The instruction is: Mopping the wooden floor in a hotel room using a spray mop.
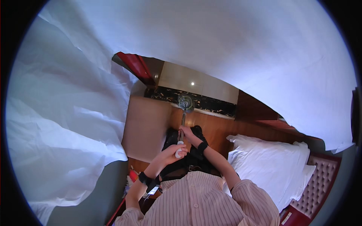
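Both of my hands are on a long pole [183,120] that slants away over the floor. My left hand [173,153] is wrapped around its white grip [178,150], at the end nearest my body. Further along, my right hand [186,132] grasps the metal-looking shaft. At the far end is a round grey-green head [185,103] with a fringed edge, like a mop head. It appears over the black marble threshold strip [208,104]; whether it touches the strip I cannot tell.
Wood flooring [216,127] meets pale tiles [181,76] beyond the strip. White sheeting [65,135] hangs on the left, with more white sheeting [268,56] overhead. A brown flat-topped piece [147,127] stands left; white bedding [260,161] and a tufted headboard [319,180] are right.
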Motion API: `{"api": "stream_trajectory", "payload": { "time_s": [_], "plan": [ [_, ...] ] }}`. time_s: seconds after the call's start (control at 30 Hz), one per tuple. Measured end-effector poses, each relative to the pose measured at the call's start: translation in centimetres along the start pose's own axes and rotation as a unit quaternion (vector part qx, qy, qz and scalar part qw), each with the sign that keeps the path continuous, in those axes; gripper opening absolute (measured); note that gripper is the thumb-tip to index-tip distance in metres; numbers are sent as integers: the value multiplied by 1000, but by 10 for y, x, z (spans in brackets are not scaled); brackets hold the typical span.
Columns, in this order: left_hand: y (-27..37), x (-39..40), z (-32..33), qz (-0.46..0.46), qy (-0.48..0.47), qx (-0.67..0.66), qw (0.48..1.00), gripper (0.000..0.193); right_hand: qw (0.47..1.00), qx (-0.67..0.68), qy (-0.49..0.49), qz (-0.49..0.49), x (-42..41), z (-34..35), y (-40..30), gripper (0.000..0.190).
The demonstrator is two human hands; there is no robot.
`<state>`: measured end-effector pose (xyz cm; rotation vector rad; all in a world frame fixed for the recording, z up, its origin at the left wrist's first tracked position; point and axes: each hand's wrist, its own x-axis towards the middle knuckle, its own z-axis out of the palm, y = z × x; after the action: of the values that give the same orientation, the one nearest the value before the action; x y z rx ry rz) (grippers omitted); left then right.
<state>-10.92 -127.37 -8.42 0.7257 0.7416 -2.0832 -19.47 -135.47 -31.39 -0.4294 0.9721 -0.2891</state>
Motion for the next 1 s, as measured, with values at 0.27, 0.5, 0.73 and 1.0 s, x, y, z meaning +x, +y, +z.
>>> {"api": "stream_trajectory", "payload": {
  "time_s": [0.27,0.5,0.73,1.0],
  "plan": [
    [-46,128,36,-66,-64,91,992,13,996,54,76,-11,-44,-132,-68,13],
    [-82,267,72,-150,-59,0,987,11,989,76,112,-57,-69,-290,-111,13],
    [-101,309,79,-103,-44,13,994,10,977,105,184,-17,-60,-332,-114,15],
    [-63,217,51,-38,-95,-136,986,13,992,-2,102,80,-16,-276,-99,14]
  ]
}}
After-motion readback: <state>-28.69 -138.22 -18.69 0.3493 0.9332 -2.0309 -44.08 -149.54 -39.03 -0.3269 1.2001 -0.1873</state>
